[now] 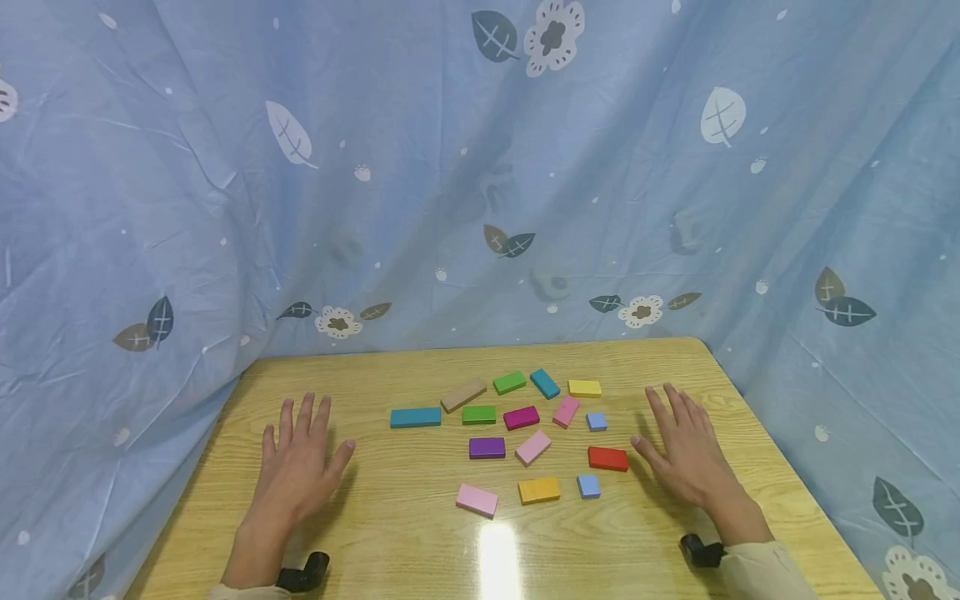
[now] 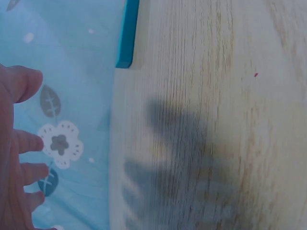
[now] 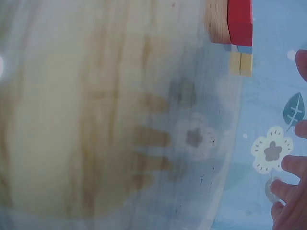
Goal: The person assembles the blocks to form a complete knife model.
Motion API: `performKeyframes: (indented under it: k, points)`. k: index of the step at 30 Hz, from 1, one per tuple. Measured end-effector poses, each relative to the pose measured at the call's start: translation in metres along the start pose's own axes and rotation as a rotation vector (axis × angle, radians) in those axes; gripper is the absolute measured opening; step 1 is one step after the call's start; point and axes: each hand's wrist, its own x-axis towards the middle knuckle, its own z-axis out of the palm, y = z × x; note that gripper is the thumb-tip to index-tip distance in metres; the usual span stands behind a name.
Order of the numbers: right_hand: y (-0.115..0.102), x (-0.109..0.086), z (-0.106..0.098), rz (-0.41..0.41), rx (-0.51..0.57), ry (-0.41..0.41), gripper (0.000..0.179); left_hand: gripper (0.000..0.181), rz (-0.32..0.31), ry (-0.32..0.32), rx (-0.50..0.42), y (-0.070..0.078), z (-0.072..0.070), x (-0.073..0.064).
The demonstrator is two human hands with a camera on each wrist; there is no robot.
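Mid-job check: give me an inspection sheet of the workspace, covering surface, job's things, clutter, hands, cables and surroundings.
Surface: wood-grain table, bright glare toward the near side.
Job's things: fifteen coloured blocks lie spread about mid-table; the long blue block is nearest the left hand, the red block nearest the right hand.
Clutter: nothing seen.
Hands: both have fingers spread and hold nothing; table contact can't be told. Each wrist wears a black device, left and right.
Cables: nothing seen.
Surroundings: blue curtain printed with leaves and flowers, behind and at both sides.
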Motion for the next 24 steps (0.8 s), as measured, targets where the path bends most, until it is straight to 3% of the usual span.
performKeyframes:
  k: [7, 12, 19, 24]
  points:
    - [-0.003, 0.006, -0.005, -0.015, 0.055, 0.027, 0.081, 0.085, 0.005, 0.009, -0.009, -0.001, -0.003, 0.0]
    - [-0.019, 0.024, -0.015, -0.008, 0.187, 0.036, 0.076, 0.083, 0.049, 0.106, -0.033, -0.005, -0.011, 0.001]
    - [-0.054, 0.071, -0.025, -0.044, 0.341, 0.035, 0.071, 0.074, 0.005, 0.196, -0.306, -0.006, -0.026, 0.009]
    - [-0.075, 0.103, -0.021, -0.11, 0.476, 0.057, 0.065, 0.065, 0.036, 0.263, -0.473, -0.003, -0.022, 0.022]
